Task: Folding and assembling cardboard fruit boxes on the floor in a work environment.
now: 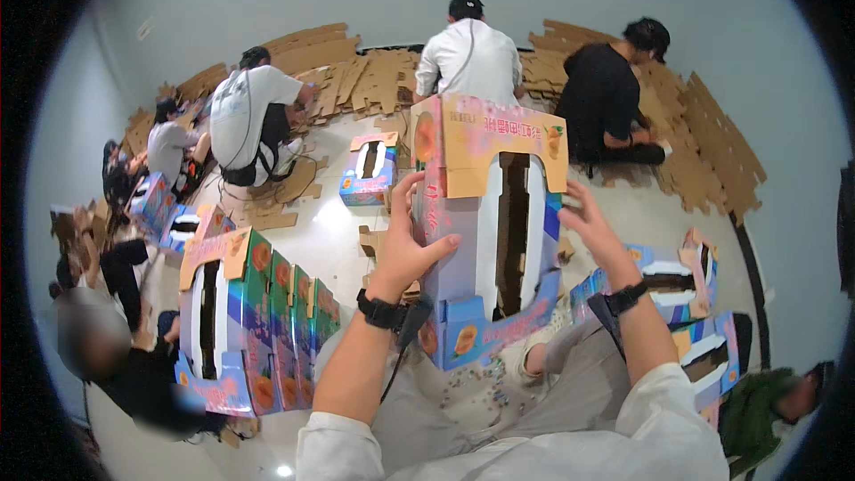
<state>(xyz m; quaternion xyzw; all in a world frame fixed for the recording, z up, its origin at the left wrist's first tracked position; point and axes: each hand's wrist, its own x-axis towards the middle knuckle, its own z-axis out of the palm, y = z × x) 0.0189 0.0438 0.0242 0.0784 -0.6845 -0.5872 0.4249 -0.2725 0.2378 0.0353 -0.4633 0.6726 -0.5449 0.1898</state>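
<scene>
I hold a colourful printed cardboard carton upright over my lap, with its long oval cut-out facing me and a brown flap folded across its top. My left hand grips the carton's left edge, thumb on the front face. On the carton's right side, my right hand rests with its fingers spread along the edge. Both wrists carry black bands.
A row of several assembled cartons stands at my left. More cartons lie at my right, and one carton sits on the floor ahead. Several people sit working around the room. Flat brown cardboard sheets cover the far floor along the wall.
</scene>
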